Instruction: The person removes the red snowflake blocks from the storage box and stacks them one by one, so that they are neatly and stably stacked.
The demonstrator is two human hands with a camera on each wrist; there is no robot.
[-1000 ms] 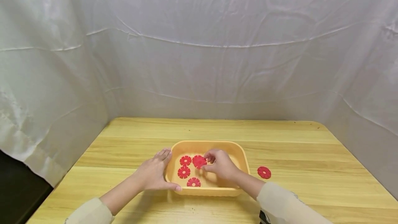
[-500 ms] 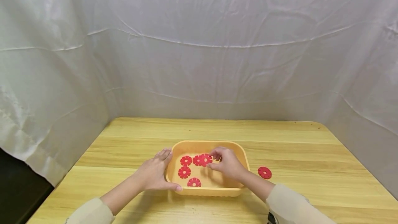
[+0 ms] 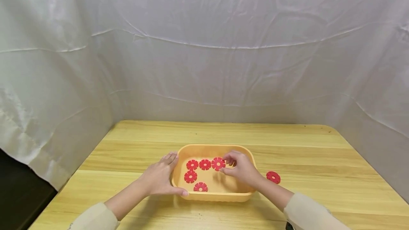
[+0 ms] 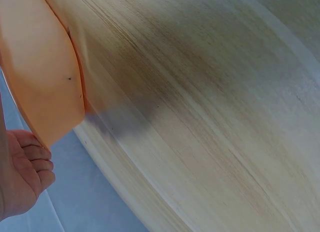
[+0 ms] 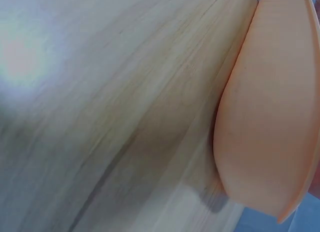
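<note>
Inside a shallow orange plastic bin (image 3: pixel 217 197), my right hand (image 3: pixel 241 169) pinches a red notched interlocking disc (image 3: pixel 218 164) at its right edge, thumb in front and index finger behind. To the left of this disc, other red notched discs (image 3: pixel 205 164) lie flat on the bin floor, in a bent row along the back and left. One more red disc (image 3: pixel 200 187) lies near the front wall, partly hidden by it. My left hand (image 3: pixel 159 178) rests against the bin's left front corner, fingers extended along the left rim and thumb along the front one.
On the wooden table (image 3: pixel 153 134), a red disc (image 3: pixel 273 177) lies outside the bin to the right, close behind my right forearm. Pale grey cloth (image 3: pixel 223 74) hangs behind the table and at both sides. A dark area (image 3: pixel 19 191) shows at the lower left.
My right hand has drawn the pinched disc to the right, from over another disc in the back row to a spot beside it. My left hand has stayed at the bin's corner.
</note>
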